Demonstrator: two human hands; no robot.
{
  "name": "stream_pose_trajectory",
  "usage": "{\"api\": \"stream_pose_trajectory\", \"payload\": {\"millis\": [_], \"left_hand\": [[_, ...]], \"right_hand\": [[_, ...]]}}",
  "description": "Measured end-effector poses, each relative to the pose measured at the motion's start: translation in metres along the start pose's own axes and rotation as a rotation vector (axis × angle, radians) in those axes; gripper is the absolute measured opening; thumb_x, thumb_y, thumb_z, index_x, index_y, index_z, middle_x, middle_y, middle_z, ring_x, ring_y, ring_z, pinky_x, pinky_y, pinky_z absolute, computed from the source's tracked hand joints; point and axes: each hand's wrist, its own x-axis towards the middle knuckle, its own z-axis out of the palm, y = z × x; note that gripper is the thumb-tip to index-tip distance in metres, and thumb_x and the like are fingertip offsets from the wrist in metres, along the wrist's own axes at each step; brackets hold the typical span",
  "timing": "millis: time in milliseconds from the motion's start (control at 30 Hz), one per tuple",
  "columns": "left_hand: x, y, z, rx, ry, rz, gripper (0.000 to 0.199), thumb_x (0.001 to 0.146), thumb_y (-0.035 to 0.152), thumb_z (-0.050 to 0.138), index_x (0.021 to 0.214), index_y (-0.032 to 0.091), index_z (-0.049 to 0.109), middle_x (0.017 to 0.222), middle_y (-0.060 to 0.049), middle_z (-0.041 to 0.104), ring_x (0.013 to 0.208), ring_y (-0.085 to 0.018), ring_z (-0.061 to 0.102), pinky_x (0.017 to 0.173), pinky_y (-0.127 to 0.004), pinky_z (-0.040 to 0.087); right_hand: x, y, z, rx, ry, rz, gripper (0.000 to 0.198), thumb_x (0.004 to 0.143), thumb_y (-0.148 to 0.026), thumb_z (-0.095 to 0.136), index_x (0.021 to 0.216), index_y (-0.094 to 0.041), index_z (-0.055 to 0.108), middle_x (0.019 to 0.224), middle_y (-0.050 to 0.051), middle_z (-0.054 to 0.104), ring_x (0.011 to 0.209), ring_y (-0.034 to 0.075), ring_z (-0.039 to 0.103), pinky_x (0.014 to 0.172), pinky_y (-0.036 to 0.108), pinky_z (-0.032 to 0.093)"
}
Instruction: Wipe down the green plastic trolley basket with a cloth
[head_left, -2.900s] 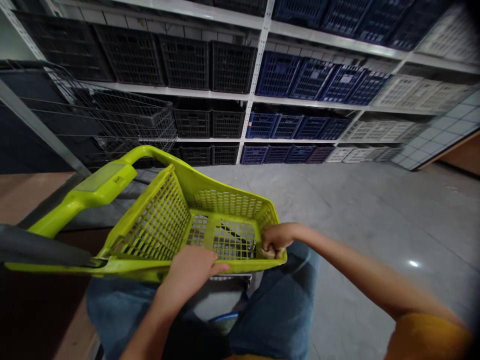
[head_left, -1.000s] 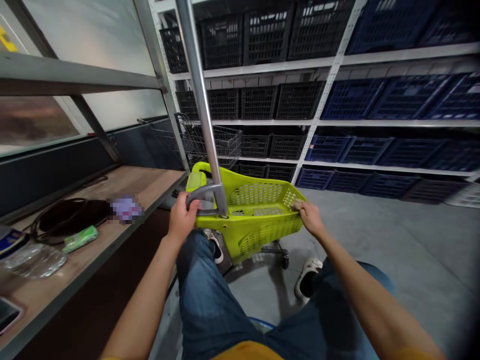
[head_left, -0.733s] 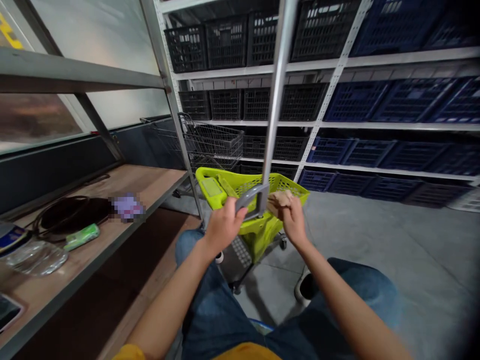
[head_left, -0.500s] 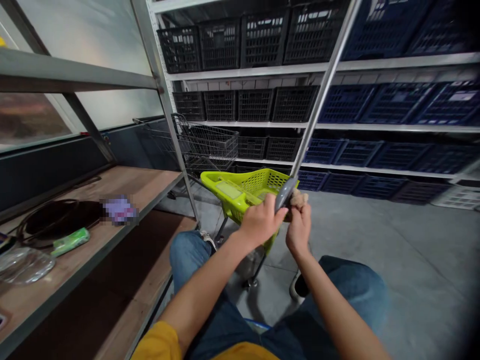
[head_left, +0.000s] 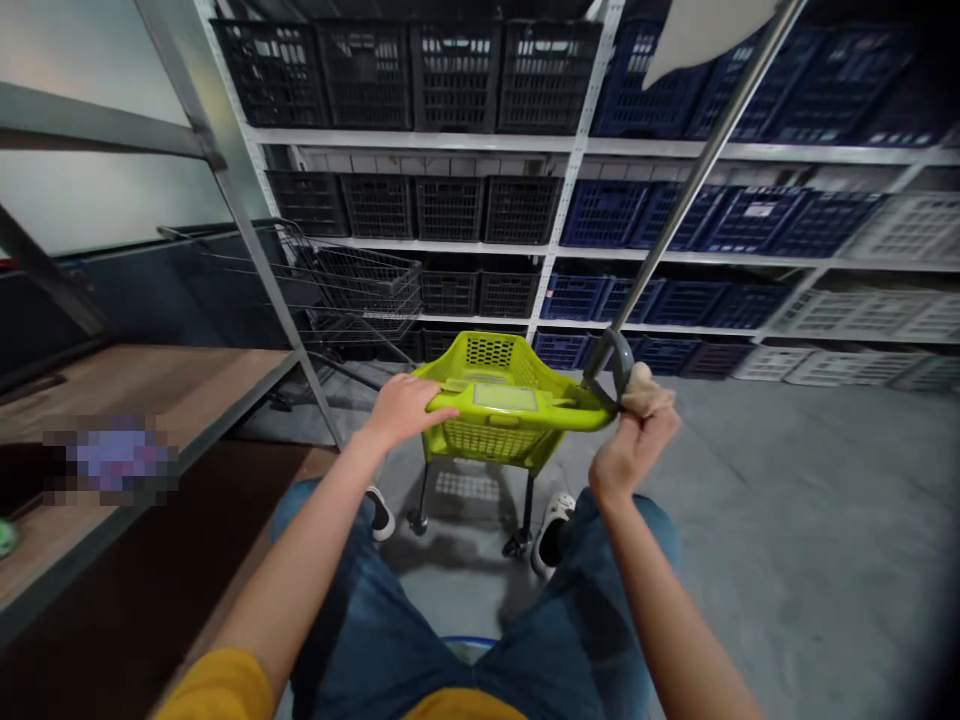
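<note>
Between my knees, on the grey floor [head_left: 750, 520], stands the lime-green trolley [head_left: 487, 440], upright on its wheels, its basket facing the racks of crates [head_left: 450, 70]. Judging how far along this is: the trolley seems set the right way up and the wiping is on its handle end, not the basket; I cannot tell how much of the frame has been gone over, and the basket mesh and the legs look untouched from here.

My left hand [head_left: 405, 408] lies flat on the near-left rim of the trolley, fingers [head_left: 439, 398] stretched loosely over the edge, steadying rather than gripping. My right hand [head_left: 637, 440] is clenched around a small beige wad, a cloth or sponge [head_left: 637, 380], pressed against the grey grip [head_left: 609, 365] where the metal pole [head_left: 697, 180] rises from the trolley's right side. So the trolley sits just ahead of both hands, touching each. A wire cart [head_left: 360, 280] is parked behind, well apart.
</note>
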Motion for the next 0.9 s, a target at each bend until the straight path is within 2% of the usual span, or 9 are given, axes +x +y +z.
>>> {"api": "stream_pose_trajectory", "payload": {"millis": [100,200,300,400,500,600,733,800,900], "left_hand": [[-0.004,0.016,0.006,0.042,0.057,0.000,0.053,0.089,0.067,0.041,0.078,0.019,0.063,0.080,-0.008,0.071,0.079,-0.025,0.065,0.074,-0.037,0.040],[-0.011,0.036,0.006,0.057,0.119,-0.020,0.050,0.090,0.063,0.041,0.075,0.020,0.061,0.076,-0.007,0.070,0.076,-0.024,0.063,0.072,-0.036,0.038],[-0.022,0.053,0.006,0.067,0.194,-0.058,0.050,0.088,0.065,0.045,0.075,0.019,0.061,0.073,-0.007,0.068,0.075,-0.024,0.062,0.072,-0.036,0.037],[-0.031,0.068,0.007,0.089,0.252,-0.073,0.050,0.087,0.064,0.047,0.076,0.018,0.062,0.072,-0.009,0.067,0.075,-0.025,0.062,0.071,-0.036,0.037],[-0.039,0.075,0.005,0.089,0.256,-0.052,0.048,0.088,0.063,0.048,0.077,0.018,0.063,0.071,-0.009,0.067,0.074,-0.025,0.062,0.068,-0.036,0.037],[-0.047,0.072,0.001,0.051,0.268,0.013,0.044,0.088,0.060,0.050,0.089,0.019,0.066,0.079,-0.008,0.071,0.077,-0.025,0.065,0.070,-0.035,0.038],[-0.053,0.064,-0.001,-0.012,0.326,0.089,0.043,0.088,0.057,0.054,0.101,0.020,0.068,0.090,-0.007,0.075,0.082,-0.023,0.067,0.075,-0.035,0.042],[-0.052,0.065,-0.001,-0.032,0.322,0.083,0.042,0.087,0.058,0.055,0.100,0.020,0.068,0.091,-0.006,0.075,0.083,-0.023,0.068,0.076,-0.035,0.043],[-0.049,0.068,-0.001,-0.049,0.272,0.045,0.042,0.087,0.058,0.055,0.098,0.019,0.068,0.091,-0.007,0.075,0.083,-0.024,0.068,0.075,-0.037,0.045]], "right_hand": [[-0.005,0.012,0.002,-0.248,-0.119,-0.239,0.023,0.089,-0.025,0.042,0.094,-0.021,0.064,0.110,0.010,0.060,0.121,0.028,0.046,0.106,0.053,0.031],[-0.006,0.011,0.005,-0.379,-0.251,-0.304,0.024,0.088,-0.022,0.041,0.096,-0.021,0.065,0.111,0.010,0.063,0.119,0.029,0.048,0.103,0.051,0.033],[-0.011,-0.017,0.013,-0.393,-0.340,-0.314,0.026,0.088,-0.017,0.041,0.094,-0.021,0.066,0.107,0.009,0.066,0.111,0.026,0.053,0.100,0.047,0.036],[-0.025,-0.059,0.029,-0.298,-0.602,-0.436,0.028,0.086,-0.014,0.043,0.096,-0.023,0.067,0.110,0.007,0.068,0.112,0.024,0.056,0.102,0.043,0.037],[-0.029,-0.081,0.038,-0.267,-0.745,-0.487,0.028,0.086,-0.015,0.046,0.101,-0.024,0.068,0.116,0.005,0.068,0.119,0.023,0.054,0.105,0.042,0.036],[-0.010,-0.069,0.024,-0.297,-0.773,-0.447,0.028,0.086,-0.015,0.046,0.101,-0.024,0.068,0.119,0.005,0.068,0.118,0.023,0.055,0.105,0.042,0.039],[0.017,-0.040,-0.008,-0.345,-0.714,-0.371,0.033,0.086,-0.012,0.042,0.105,-0.022,0.067,0.129,0.007,0.062,0.121,0.023,0.055,0.104,0.042,0.043],[0.014,-0.041,-0.011,-0.374,-0.701,-0.373,0.032,0.085,-0.011,0.043,0.105,-0.020,0.067,0.127,0.009,0.063,0.119,0.025,0.055,0.101,0.043,0.044],[-0.008,-0.067,0.005,-0.338,-0.731,-0.461,0.028,0.085,-0.012,0.045,0.102,-0.020,0.066,0.123,0.010,0.064,0.117,0.025,0.055,0.103,0.044,0.040]]}}
